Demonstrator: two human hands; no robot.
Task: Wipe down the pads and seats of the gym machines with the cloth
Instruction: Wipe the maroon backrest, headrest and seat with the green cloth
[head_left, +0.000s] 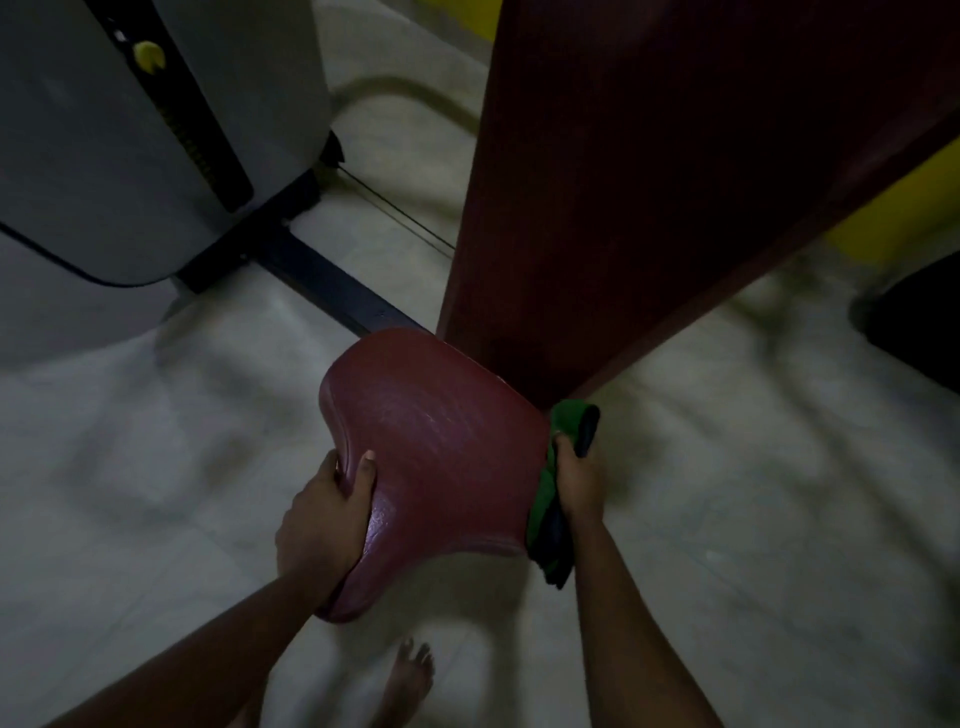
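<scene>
Left hand (324, 512) grips the maroon seat's (441, 452) near-left edge, thumb on top, while right hand (576, 480) clutches the green cloth (545, 512) against its opposite edge, below the tall maroon back pad (649, 182).

**Maroon pads, green cloth, grey shroud**

At the centre of your frame the seat (436, 457) is maroon with a faint sheen. The back pad (649, 182) above it is a darker maroon. Your cloth (567, 417) at lower right is green with a near-black edge. At upper left the shroud (93, 156) is grey, with a black strip (192, 124) and a yellow knob (148, 54). The floor (156, 467) is pale grey.
</scene>
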